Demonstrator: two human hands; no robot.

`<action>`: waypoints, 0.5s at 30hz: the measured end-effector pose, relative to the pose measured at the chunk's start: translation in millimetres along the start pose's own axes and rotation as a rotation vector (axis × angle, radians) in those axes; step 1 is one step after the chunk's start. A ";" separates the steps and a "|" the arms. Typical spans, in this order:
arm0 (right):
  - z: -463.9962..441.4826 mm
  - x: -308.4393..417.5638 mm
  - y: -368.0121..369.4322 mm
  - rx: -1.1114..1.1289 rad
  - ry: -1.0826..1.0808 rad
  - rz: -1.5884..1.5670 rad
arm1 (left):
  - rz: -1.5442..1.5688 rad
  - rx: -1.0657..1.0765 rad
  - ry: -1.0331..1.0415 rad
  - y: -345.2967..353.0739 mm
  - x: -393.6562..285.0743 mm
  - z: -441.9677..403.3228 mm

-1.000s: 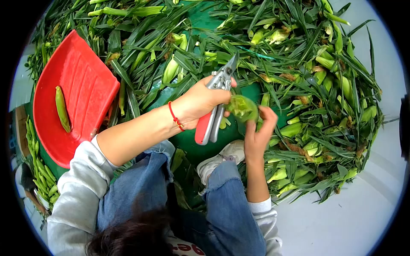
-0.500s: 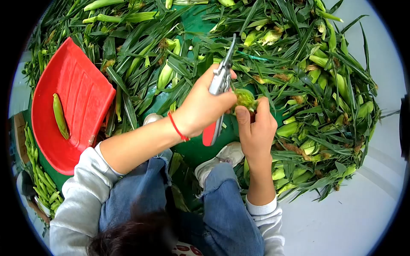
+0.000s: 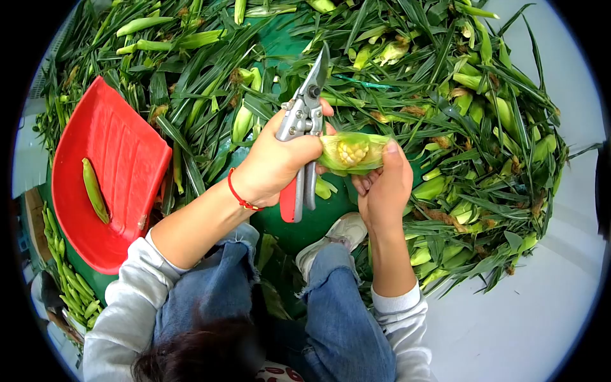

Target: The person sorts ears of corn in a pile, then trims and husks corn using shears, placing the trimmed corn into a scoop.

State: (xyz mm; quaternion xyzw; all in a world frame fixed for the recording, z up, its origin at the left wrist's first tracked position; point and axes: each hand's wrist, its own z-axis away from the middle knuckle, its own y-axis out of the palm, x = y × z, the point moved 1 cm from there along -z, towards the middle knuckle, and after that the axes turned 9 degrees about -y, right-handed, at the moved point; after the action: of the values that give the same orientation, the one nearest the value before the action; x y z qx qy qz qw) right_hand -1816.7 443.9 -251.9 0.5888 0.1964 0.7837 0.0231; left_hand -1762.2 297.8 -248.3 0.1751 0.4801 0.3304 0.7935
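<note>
On my feed, a broad heap of long green corn leaves and unpeeled ears point(image 3: 407, 70) spreads over the green floor point(image 3: 289, 239), curving across the far side and down the right, where it borders a pale, smooth grey surface point(image 3: 503, 318). A lock of dark hair point(image 3: 197, 350) covers part of my view at the bottom, over the lap. The legs, in frayed blue denim jeans point(image 3: 347, 312), take up the near middle, and one white shoe point(image 3: 334, 239) rests on the floor just below the hands.

To the left I have a red plastic scoop point(image 3: 130, 146) with ridges along its bed, tilted on the leaves; it holds a single slender green ear point(image 3: 95, 191). Beside it, near the left edge, lies a pile of similar slim green ears point(image 3: 76, 293).

The left hand point(image 3: 285, 156), a red cord bracelet point(image 3: 237, 191) at its wrist, is closed around silver metal pruning shears point(image 3: 303, 121) with a red-faced handle, blades pointing away from me. Its thumb also presses one end of a short, pale green corn piece point(image 3: 352, 153). The right hand point(image 3: 385, 184) grips the other end, so the piece lies level between both hands, above the floor, its husk parted to show pale yellow kernels
</note>
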 end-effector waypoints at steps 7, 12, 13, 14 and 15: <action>-12.2 3.7 -15.4 -0.118 0.221 -0.502 | 0.407 0.309 -0.103 -23.4 7.6 -10.4; -11.9 -9.4 -21.8 -0.038 0.337 -0.868 | 0.573 0.328 -0.131 -28.6 7.2 -12.7; -9.1 -5.1 -17.1 -0.071 0.317 -0.773 | 0.593 0.313 -0.127 -30.8 8.0 -12.8; -4.5 2.5 -8.7 -0.105 0.295 -0.678 | 0.594 0.332 -0.126 -33.0 10.4 -14.2; -0.6 7.3 -5.3 -0.141 0.274 -0.583 | 0.594 0.351 -0.126 -35.3 12.8 -15.7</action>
State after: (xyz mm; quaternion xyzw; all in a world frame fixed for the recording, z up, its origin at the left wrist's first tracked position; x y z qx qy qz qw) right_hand -1820.5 450.6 -247.1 0.3939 0.3029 0.8278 0.2605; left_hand -1759.2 280.6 -285.1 0.4608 0.4079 0.4480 0.6485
